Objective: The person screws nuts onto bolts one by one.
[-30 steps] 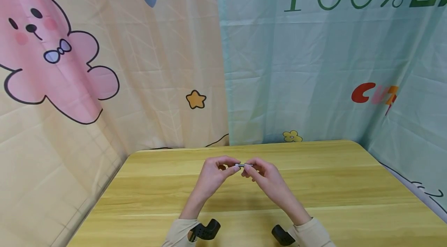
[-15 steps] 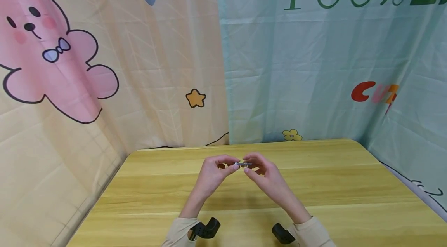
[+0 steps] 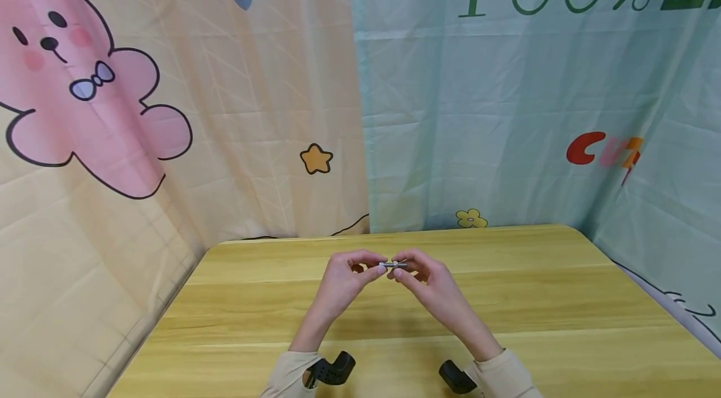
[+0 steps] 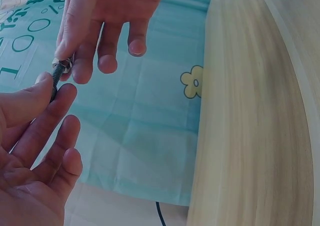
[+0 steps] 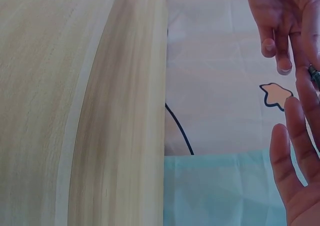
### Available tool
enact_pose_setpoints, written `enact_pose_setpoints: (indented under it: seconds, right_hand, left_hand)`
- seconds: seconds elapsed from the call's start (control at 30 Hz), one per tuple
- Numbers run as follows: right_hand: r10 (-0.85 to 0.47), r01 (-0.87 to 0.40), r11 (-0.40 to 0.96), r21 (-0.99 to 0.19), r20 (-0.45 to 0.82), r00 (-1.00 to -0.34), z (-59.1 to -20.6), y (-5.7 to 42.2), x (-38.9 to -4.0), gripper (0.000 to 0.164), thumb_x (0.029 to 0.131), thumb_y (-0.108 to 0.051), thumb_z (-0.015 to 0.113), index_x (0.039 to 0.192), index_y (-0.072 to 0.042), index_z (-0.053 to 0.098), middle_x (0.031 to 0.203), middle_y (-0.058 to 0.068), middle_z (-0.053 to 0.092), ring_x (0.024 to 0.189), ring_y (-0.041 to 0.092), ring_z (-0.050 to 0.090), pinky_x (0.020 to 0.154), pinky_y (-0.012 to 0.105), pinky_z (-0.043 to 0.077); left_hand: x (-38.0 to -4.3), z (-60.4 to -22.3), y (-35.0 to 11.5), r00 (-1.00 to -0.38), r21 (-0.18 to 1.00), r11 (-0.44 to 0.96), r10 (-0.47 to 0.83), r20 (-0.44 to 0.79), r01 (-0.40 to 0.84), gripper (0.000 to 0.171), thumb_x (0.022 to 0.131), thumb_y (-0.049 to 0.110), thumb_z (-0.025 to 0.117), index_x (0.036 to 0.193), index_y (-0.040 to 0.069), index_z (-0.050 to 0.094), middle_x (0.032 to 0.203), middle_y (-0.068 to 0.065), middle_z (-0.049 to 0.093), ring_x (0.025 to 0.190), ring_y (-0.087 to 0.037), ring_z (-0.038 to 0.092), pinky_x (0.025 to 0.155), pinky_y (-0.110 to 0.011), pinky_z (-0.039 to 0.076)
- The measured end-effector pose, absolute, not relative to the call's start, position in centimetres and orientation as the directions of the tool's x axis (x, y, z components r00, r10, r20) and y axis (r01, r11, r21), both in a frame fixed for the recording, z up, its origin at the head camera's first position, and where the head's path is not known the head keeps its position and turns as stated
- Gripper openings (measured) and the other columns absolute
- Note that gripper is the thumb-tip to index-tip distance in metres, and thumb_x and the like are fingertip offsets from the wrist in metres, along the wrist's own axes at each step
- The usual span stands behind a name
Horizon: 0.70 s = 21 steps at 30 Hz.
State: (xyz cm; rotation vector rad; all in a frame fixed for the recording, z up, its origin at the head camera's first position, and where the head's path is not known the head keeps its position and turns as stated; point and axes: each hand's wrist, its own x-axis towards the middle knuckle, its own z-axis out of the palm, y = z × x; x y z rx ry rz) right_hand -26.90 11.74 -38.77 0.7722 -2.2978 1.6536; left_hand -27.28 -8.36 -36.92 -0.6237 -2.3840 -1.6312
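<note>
Bright, even light fills my head view, leaving a faint, soft shadow on the tabletop [image 3: 270, 298] and pale streaks down the curtain folds [image 3: 428, 135]. The metal bolt [image 3: 388, 265] I hold looks tiny and indistinct there. My wrist views are dimmer, hazier, with the table's lines bowed into curves.

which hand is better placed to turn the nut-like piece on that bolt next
Probably the right hand: its thumb and fingers are at the nut-like piece, while the left hand pinches the bolt farther along.
</note>
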Motion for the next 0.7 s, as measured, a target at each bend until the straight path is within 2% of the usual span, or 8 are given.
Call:
enact_pose_setpoints:
  seconds: [0.23,0.4,0.53,0.7]
  right_hand:
    - [-0.257,-0.443,0.265,-0.856,0.38,-0.889,-38.68,11.65,-26.83,0.026,0.098,-0.038,0.06,0.101,-0.015,0.07,0.088,-0.002,0.069,0.084,0.024,0.064,0.072,0.039,0.054]
    - [-0.261,-0.415,0.269,-0.869,0.349,-0.9,-38.52,11.67,-26.78,0.027,0.098,-0.041,0.059,0.103,-0.017,0.071,0.09,0.0,0.069,0.087,0.029,0.064,0.069,0.041,0.054]
    - [-0.273,-0.433,0.284,-0.855,0.361,-0.892,-38.55,11.63,-26.82,0.025,0.098,-0.036,0.062,0.115,-0.019,0.068,0.104,-0.002,0.068,0.095,0.025,0.062,0.072,0.038,0.054]
    - [-0.28,-0.502,0.266,-0.823,0.432,-0.857,-38.68,11.69,-26.99,0.03,0.094,-0.019,0.069,0.124,-0.016,0.064,0.114,-0.002,0.065,0.1,0.018,0.061,0.078,0.033,0.052]
  left_hand:
    - [-27.33,-36.98,-8.39,-0.889,0.84,0.305,0.251,0.383,0.449,0.01,0.088,0.025,0.075,0.098,0.021,0.078,0.089,0.01,0.072,0.087,-0.014,0.062,0.076,-0.033,0.047]
    - [-27.34,-37.01,-8.47,-0.882,0.832,0.306,0.256,0.396,0.462,0.01,0.089,0.025,0.075,0.098,0.022,0.078,0.089,0.01,0.071,0.087,-0.013,0.062,0.074,-0.033,0.047]
    - [-27.32,-37.01,-8.49,-0.882,0.835,0.3,0.255,0.396,0.461,0.009,0.089,0.025,0.075,0.097,0.024,0.078,0.09,0.01,0.071,0.086,-0.015,0.062,0.073,-0.033,0.047]
    - [-27.34,-37.03,-8.49,-0.885,0.834,0.308,0.244,0.396,0.458,0.009,0.089,0.025,0.075,0.097,0.023,0.078,0.089,0.009,0.07,0.085,-0.017,0.061,0.072,-0.033,0.047]
